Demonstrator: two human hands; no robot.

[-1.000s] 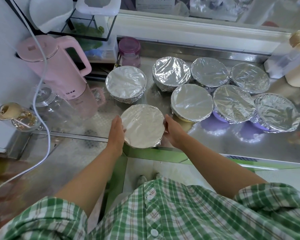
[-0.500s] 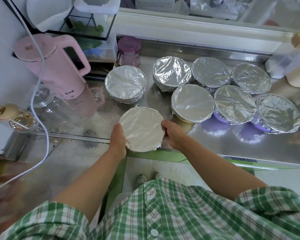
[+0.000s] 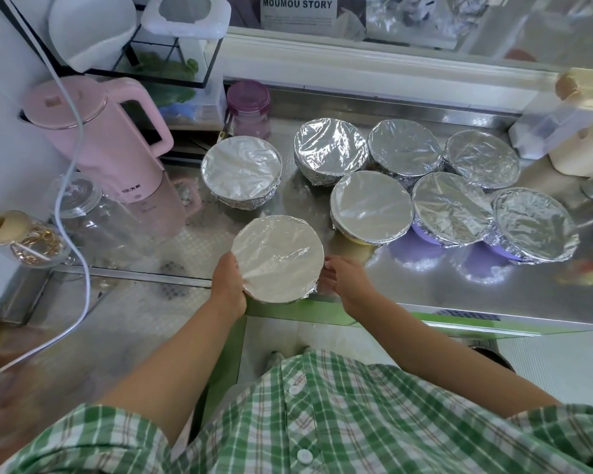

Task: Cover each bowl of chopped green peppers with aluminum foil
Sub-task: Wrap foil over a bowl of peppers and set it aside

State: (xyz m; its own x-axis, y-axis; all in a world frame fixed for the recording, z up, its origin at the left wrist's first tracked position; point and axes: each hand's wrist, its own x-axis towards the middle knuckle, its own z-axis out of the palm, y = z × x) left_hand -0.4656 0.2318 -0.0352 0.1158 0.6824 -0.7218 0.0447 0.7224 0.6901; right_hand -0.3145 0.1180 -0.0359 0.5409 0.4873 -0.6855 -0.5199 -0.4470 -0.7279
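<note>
Step in hand: sealing the nearest bowl (image 3: 277, 258); its foil is already stretched flat over the top, and the work now looks to be pressing the edge down round the rim.
Left hand (image 3: 227, 281): cupped against the bowl's left side, palm and fingers grasping the foiled rim.
Bowl's place: at the front edge of the steel bench (image 3: 459, 295), between both hands, apart from the others.
Right hand (image 3: 346, 281): fingers loosely spread, tips just beside the bowl's right side; whether they touch the foil I cannot tell, and it grips nothing.
Next move: probably crimping the right-hand edge tight, then sliding the bowl back from the bench edge.
Other bowls: one foiled bowl (image 3: 241, 170) behind, six more (image 3: 425, 186) clustered to the right, all covered; no open bowl is visible, so the task seems nearly done.
Around, left: pink kettle (image 3: 110, 145), glass jar (image 3: 83, 206), white cable (image 3: 72, 186) hanging near.
In the way: little; the bowl overhanging the edge could tip if pushed unevenly.
</note>
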